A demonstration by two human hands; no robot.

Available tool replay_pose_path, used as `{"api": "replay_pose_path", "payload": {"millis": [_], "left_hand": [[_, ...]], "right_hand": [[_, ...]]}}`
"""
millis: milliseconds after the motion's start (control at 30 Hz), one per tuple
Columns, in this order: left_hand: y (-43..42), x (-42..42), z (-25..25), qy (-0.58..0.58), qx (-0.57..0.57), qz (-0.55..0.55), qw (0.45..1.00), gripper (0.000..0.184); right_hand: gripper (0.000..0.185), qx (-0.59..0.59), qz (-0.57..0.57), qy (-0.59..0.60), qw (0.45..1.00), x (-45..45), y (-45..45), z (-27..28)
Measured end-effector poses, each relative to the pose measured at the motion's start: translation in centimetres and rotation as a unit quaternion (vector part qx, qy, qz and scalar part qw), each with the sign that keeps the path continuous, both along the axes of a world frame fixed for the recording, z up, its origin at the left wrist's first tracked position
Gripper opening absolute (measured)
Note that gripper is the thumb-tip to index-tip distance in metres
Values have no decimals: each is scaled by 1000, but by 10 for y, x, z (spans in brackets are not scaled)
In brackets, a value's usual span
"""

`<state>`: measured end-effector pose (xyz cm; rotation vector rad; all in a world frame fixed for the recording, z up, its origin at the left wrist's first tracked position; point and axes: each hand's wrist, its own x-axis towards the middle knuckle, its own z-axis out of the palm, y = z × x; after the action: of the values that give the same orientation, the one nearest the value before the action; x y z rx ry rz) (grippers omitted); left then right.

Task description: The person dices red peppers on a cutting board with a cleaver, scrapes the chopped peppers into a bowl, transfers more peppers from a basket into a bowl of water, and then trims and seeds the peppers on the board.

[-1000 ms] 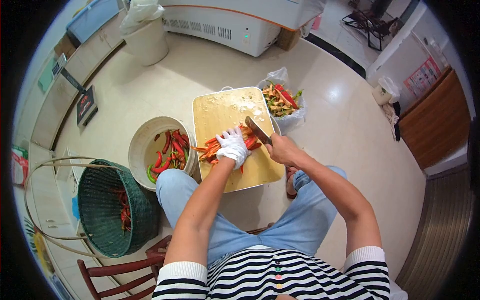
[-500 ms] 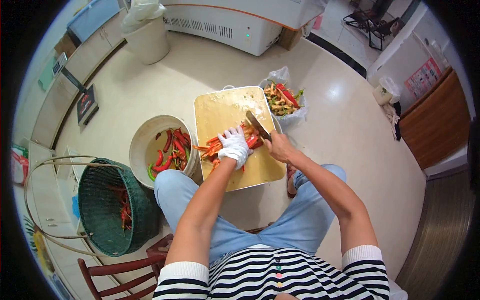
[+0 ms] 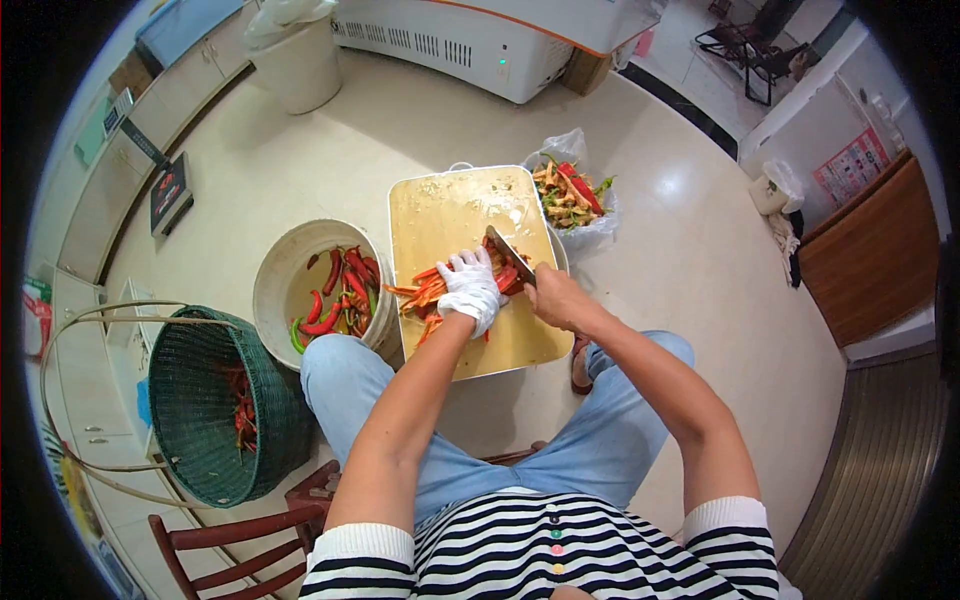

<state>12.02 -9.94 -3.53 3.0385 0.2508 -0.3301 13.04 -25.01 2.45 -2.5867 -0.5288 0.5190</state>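
Note:
A wooden-topped cutting board (image 3: pixel 440 215) with a pale rim lies in front of me. My left hand (image 3: pixel 470 288), in a white glove, presses down on sliced red peppers (image 3: pixel 425 290), its fingers partly spread over them. My right hand (image 3: pixel 557 297) is closed round the handle of a knife (image 3: pixel 508 252). The blade is tilted across the peppers just right of the glove; where its edge meets them is hard to see. Wet bits of pepper and seeds dot the board's upper part.
Left of the board stands a white bucket (image 3: pixel 270 290) with red and green peppers. Farther left are a green basket (image 3: pixel 285 440) and a red chair (image 3: pixel 235 535). A plastic-lined container (image 3: pixel 600 228) of pepper scraps sits behind the board's right corner. A scale (image 3: pixel 172 195) is at far left.
The knife blade has shifted slightly left and lower, closer to the gloved hand. My left hand stays on the peppers. The whole view has shifted a little.

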Motion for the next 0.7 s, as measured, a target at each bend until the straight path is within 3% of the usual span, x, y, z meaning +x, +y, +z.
{"api": "replay_pose_path", "payload": {"millis": [133, 300, 433, 700], "left_hand": [[-1, -3, 2, 14, -4, 6, 1000, 105], [-3, -2, 7, 16, -7, 20, 1000, 104], [-1, -2, 2, 3, -19, 11, 1000, 102], [1, -2, -2, -3, -11, 4, 1000, 100]], "right_hand": [[31, 49, 14, -61, 997, 6, 1, -29], [31, 64, -27, -92, 993, 5, -13, -1], [31, 24, 4, -31, 999, -11, -20, 38], [33, 2, 2, 47, 999, -6, -7, 15]]}}
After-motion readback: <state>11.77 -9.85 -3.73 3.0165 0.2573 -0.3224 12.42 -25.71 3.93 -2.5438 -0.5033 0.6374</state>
